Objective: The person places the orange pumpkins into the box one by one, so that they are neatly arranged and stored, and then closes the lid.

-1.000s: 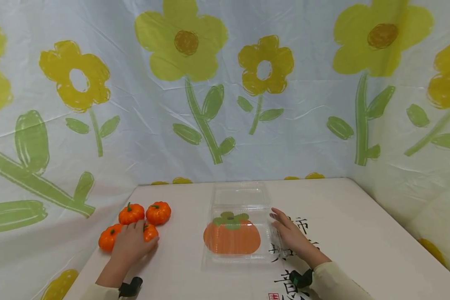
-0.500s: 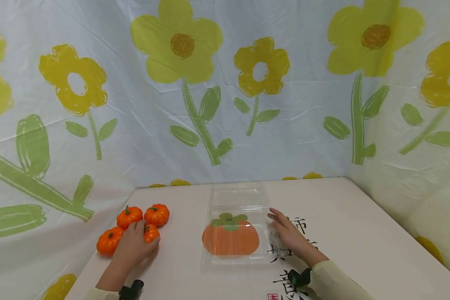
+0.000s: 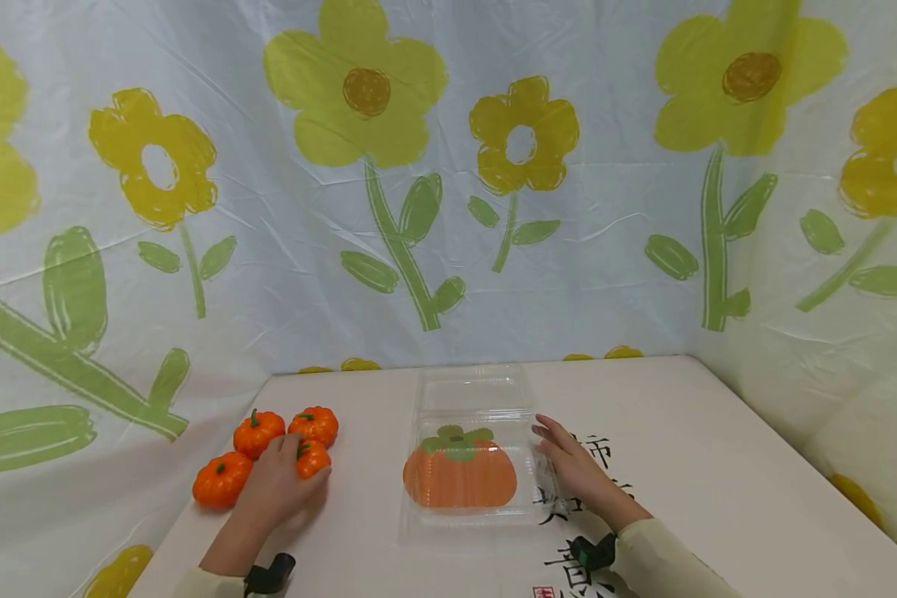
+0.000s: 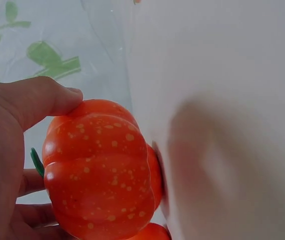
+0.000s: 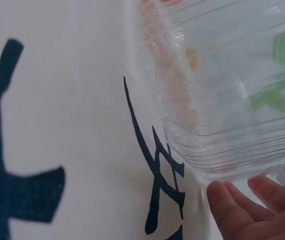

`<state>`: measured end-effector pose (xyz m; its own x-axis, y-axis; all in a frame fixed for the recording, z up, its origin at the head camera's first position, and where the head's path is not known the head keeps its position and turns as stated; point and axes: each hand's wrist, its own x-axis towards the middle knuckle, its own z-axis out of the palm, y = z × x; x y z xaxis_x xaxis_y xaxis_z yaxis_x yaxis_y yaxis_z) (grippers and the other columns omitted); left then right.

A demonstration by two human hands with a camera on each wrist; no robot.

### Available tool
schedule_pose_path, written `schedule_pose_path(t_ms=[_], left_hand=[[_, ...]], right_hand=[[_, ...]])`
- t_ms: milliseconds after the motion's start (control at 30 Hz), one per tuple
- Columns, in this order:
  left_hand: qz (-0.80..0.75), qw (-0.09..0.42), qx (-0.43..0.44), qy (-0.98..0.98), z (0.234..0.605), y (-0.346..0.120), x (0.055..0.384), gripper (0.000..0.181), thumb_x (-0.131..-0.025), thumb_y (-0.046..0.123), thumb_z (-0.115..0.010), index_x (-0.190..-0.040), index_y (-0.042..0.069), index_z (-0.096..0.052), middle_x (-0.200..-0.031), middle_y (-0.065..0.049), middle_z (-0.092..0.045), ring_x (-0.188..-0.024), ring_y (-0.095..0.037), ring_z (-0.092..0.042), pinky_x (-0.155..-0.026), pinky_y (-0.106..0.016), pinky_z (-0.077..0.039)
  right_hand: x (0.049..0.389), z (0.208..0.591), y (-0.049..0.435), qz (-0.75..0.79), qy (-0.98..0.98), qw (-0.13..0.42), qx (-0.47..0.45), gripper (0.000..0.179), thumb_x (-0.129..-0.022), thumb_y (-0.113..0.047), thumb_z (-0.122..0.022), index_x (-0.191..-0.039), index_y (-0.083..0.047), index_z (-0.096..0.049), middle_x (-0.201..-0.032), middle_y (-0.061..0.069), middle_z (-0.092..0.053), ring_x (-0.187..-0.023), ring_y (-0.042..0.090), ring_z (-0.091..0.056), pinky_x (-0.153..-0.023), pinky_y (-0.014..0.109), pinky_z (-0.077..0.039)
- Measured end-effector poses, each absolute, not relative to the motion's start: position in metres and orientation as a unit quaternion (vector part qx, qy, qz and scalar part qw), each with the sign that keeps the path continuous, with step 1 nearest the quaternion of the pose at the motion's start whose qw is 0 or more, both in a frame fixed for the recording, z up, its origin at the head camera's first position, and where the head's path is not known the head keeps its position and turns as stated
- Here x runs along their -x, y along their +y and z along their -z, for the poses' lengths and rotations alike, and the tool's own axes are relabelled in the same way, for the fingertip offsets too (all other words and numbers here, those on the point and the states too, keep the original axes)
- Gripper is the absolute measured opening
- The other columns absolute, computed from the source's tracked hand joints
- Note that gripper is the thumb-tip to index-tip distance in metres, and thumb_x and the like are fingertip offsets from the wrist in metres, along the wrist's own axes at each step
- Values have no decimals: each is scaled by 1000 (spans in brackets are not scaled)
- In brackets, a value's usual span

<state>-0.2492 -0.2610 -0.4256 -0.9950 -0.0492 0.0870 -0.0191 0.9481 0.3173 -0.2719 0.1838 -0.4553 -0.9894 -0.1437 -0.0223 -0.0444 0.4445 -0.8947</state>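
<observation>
My left hand [image 3: 275,482] holds a small orange toy pumpkin [image 3: 314,460] with a green stem, at the left of the table. In the left wrist view the thumb presses one side of this pumpkin [image 4: 100,170] and the fingers reach round the far side; its shadow falls on the table. A clear plastic clamshell box [image 3: 525,465] stands with its lid [image 3: 474,389] folded back. My right hand [image 3: 577,473] rests at the box's right side, and in the right wrist view its extended fingertips [image 5: 220,197] touch the ridged wall.
Three other pumpkins sit at the left: one at the front [image 3: 222,481], one behind it [image 3: 258,433] and one at the back right [image 3: 315,423]. The white tabletop bears a printed persimmon [image 3: 459,477] and black characters [image 3: 568,573]. A flowered curtain [image 3: 605,249] surrounds it.
The left hand has shifted a little to the right with the pumpkin, away from the front left pumpkin. The right hand and the box have stayed in place.
</observation>
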Motion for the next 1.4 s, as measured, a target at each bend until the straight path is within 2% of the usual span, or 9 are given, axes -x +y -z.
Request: schedule_pose_path(t_ms=[367, 733, 967, 1167, 1400], left_hand=[[181, 66, 5, -981, 419, -244, 249, 78, -83, 48, -66, -135, -4, -42, -137, -29, -44, -118, -43, -49, -96, -63, -45], [194, 91, 24, -976, 412, -225, 253, 70, -82, 46, -68, -132, 1, -46, -131, -25, -49, -103, -34, -56, -93, -56, -50], [208, 105, 46, -971, 407, -211, 254, 65, -83, 44, -68, -131, 4, -49, -133, -21, -50, -112, -34, -53, -95, -56, -48], [208, 108, 56, -970, 402, -196, 255, 64, -82, 44, -69, -130, 7, -50, -131, -17, -52, -111, -31, -53, -92, -54, -51], [210, 103, 65, -970, 397, -181, 255, 64, -82, 45, -70, -130, 7, -51, -134, -16, -51, -114, -32, -53, -96, -53, -50]], right_hand=[[273, 455, 183, 525, 848, 46, 58, 54, -104, -30, -39, -154, -19, -23, -157, 11, -33, -145, 39, -27, -110, 60, -33], [273, 455, 182, 523, 849, 47, 57, 54, -104, -30, -38, -154, -18, -22, -157, 11, -33, -145, 39, -28, -110, 60, -33], [273, 454, 182, 521, 850, 45, 57, 54, -104, -30, -38, -154, -19, -22, -157, 11, -33, -144, 39, -29, -110, 59, -33], [274, 453, 180, 525, 848, 44, 55, 53, -104, -28, -37, -154, -19, -21, -157, 11, -32, -145, 38, -28, -111, 58, -33], [273, 452, 178, 526, 848, 43, 53, 54, -103, -28, -38, -154, -19, -22, -157, 12, -33, -144, 39, -29, -110, 58, -33]])
